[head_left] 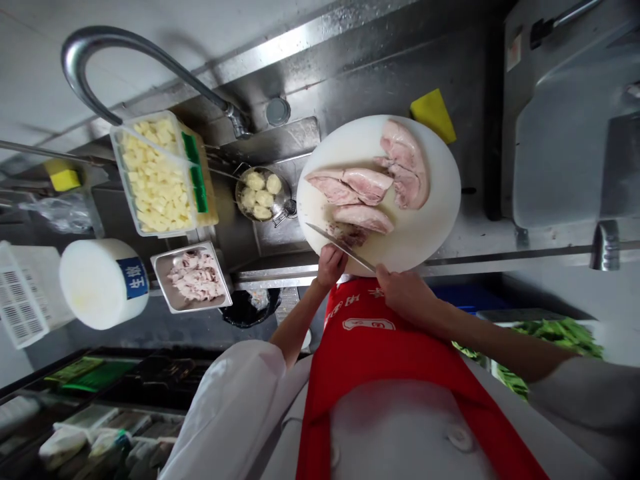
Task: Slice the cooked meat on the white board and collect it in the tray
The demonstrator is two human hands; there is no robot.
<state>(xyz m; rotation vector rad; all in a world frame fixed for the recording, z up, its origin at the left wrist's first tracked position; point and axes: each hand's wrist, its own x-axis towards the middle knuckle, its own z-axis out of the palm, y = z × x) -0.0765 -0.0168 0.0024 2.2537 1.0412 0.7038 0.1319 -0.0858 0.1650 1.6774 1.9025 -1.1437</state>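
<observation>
A round white cutting board (435, 233) lies across the sink's edge. Pale pink meat rests on it: a curved slab (411, 167) at the upper right, a cut piece (350, 185) in the middle and a narrower one (364, 217) below. My right hand (403, 290) is closed round the handle of a knife (345, 248), whose blade points up and left over the board's near edge. My left hand (331, 264) has its fingers bent together at the board's near left edge, beside the blade. Dark meat scraps (354, 237) lie just beyond the blade; whether the left fingers hold any is hidden.
Left of the board are a pot of peeled potatoes (260, 193), a tub of pale cubes (155, 177), a metal tray of sliced meat (197, 277) and a curved faucet (150, 45). A yellow sponge (434, 116) touches the board's far right; a metal machine (560, 147) stands right.
</observation>
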